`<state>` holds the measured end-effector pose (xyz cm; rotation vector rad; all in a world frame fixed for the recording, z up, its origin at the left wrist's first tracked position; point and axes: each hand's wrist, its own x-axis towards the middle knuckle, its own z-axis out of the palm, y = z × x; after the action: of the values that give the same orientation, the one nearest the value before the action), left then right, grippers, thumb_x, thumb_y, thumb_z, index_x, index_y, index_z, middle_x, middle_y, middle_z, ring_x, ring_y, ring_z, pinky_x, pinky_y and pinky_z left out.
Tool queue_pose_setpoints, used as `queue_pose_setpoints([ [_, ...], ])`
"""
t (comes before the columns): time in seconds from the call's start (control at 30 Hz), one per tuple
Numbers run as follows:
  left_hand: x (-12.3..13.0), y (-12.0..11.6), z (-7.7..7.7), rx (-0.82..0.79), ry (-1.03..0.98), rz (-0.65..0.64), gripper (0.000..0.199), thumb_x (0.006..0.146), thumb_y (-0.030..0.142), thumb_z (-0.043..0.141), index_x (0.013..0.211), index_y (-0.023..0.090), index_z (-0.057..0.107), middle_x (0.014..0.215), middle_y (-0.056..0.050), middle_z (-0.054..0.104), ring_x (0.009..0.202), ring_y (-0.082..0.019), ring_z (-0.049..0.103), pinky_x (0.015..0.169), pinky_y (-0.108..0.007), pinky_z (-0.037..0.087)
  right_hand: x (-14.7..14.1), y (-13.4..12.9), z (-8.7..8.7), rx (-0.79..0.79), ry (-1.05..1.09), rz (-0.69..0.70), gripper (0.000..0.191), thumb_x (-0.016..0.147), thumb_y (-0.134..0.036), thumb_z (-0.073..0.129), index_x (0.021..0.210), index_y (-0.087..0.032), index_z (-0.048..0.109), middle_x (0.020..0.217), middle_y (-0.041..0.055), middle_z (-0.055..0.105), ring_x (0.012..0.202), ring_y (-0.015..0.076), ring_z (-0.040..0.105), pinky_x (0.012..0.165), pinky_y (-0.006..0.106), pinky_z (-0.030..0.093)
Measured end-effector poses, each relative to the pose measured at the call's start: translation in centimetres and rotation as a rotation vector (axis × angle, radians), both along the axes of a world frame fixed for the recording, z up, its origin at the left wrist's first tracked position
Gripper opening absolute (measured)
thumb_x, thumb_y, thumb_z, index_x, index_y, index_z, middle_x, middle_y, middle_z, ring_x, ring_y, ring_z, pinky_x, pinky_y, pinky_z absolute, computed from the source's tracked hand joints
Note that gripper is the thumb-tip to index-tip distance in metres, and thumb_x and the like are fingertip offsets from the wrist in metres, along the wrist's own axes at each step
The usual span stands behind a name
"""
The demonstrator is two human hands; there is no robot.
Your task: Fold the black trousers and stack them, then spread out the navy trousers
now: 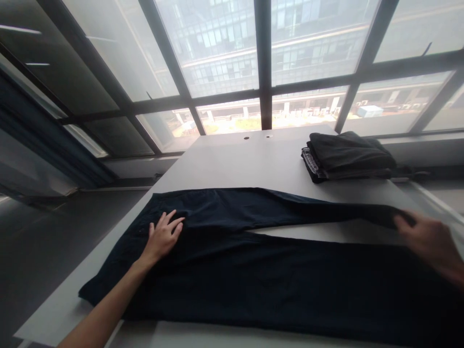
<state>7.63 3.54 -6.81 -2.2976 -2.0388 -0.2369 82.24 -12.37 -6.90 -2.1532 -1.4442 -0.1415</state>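
Dark navy trousers [232, 261] lie spread across a white table, waist end to the left and legs stretching right. My left hand [163, 237] rests flat on the upper part near the waist, fingers spread. At the right, my right hand [427, 239] grips the lower end of the far leg, which is lifted a little off the tabletop. The fingers there are curled round the cloth and slightly blurred. A narrow gap of white table shows between the two legs. The near leg runs out of view at the lower right.
A stack of folded dark clothes [351, 154] sits at the table's back right. The white table [224, 164] has two small round holes near its far edge. Large framed windows [217, 48] stand behind it, and a blue curtain [47, 130] hangs at the left.
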Motion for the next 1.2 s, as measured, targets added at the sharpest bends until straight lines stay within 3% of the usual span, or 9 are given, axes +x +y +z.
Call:
queue_pose_setpoints([
  [0.13,1.3,4.8,0.8,0.04,-0.097,-0.109,0.053,0.099,0.048,0.035,0.134,0.022,0.064,0.154,-0.01,0.048,0.147,-0.031,0.036,0.119,-0.057,0.029,4.0,4.9,3.1,0.134,0.17,-0.142,0.044,0.084,-0.065,0.051,0.093,-0.025,0.067,0.084,0.015,0.069,0.086,0.0385,0.068,0.073,0.054,0.053],
  [0.33,2.7,11.3,0.1,-0.293,0.015,-0.088,0.065,0.096,0.06,0.039,0.154,0.032,0.042,0.167,-0.007,0.025,0.153,-0.04,0.015,0.112,-0.076,0.018,4.9,10.9,2.1,0.228,0.297,-0.181,0.046,0.081,-0.067,0.054,0.1,-0.026,0.063,0.105,0.0143,0.071,0.1,0.0359,0.063,0.087,0.056,0.052],
  [0.53,2.8,12.8,-0.5,-0.304,0.057,-0.033,0.069,0.097,0.067,0.031,0.159,0.038,0.026,0.169,-0.005,0.013,0.153,-0.043,0.01,0.111,-0.077,0.014,1.9,10.4,-0.2,0.226,-0.002,-0.11,0.057,0.097,-0.051,0.036,0.131,-0.01,0.055,0.132,0.0267,0.058,0.128,0.0467,0.045,0.106,0.062,0.035],
  [0.6,3.0,13.0,-0.6,-0.274,0.05,-0.015,0.068,0.097,0.067,0.029,0.159,0.038,0.025,0.169,-0.005,0.013,0.153,-0.043,0.01,0.11,-0.078,0.014,-0.2,10.1,-0.6,0.247,-0.099,-0.006,0.051,0.099,-0.045,0.033,0.127,-0.012,0.059,0.132,0.0247,0.057,0.129,0.0436,0.045,0.112,0.057,0.032],
  [0.7,3.4,13.3,-0.3,-0.254,0.037,-0.009,0.068,0.097,0.066,0.033,0.158,0.037,0.029,0.168,-0.007,0.017,0.152,-0.044,0.013,0.109,-0.078,0.018,-4.1,10.2,-1.4,0.184,-0.075,0.248,0.037,0.098,-0.041,0.041,0.107,-0.017,0.068,0.119,0.0183,0.064,0.116,0.034,0.056,0.107,0.047,0.042],
  [0.8,4.0,12.8,0.4,-0.183,-0.01,-0.006,0.063,0.098,0.057,0.038,0.155,0.03,0.04,0.166,-0.009,0.027,0.152,-0.041,0.02,0.112,-0.075,0.019,-8.6,10.0,-2.1,0.113,-0.014,0.451,0.034,0.097,-0.04,0.044,0.103,-0.018,0.07,0.118,0.0144,0.065,0.115,0.0301,0.059,0.104,0.045,0.047],
  [0.97,5.0,8.2,1.3,0.109,-0.154,-0.069,0.046,0.099,0.03,0.034,0.134,0.021,0.063,0.15,-0.01,0.054,0.143,-0.026,0.043,0.12,-0.054,0.027,-15.2,6.3,-3.0,-0.018,0.0,0.695,0.042,0.099,-0.043,0.048,0.134,-0.024,0.063,0.149,0.0104,0.051,0.14,0.0312,0.044,0.114,0.051,0.041],
  [1.1,6.0,2.8,0.9,0.266,-0.204,-0.151,0.047,0.102,0.031,0.029,0.139,0.019,0.057,0.148,-0.008,0.055,0.143,-0.022,0.043,0.123,-0.045,0.024,-17.6,2.5,-2.9,-0.162,-0.098,0.948,0.059,0.101,-0.044,0.049,0.158,-0.035,0.034,0.166,0.0032,0.025,0.152,0.03,0.024,0.122,0.057,0.024],
  [1.2,6.1,-0.2,-0.2,0.2,-0.139,-0.158,0.055,0.103,0.039,0.032,0.155,0.022,0.038,0.161,-0.008,0.039,0.152,-0.025,0.028,0.124,-0.05,0.018,-17.9,0.8,-2.5,-0.226,-0.119,1.022,0.065,0.101,-0.045,0.05,0.16,-0.039,0.025,0.167,0.0018,0.018,0.153,0.0307,0.019,0.123,0.059,0.02],
])
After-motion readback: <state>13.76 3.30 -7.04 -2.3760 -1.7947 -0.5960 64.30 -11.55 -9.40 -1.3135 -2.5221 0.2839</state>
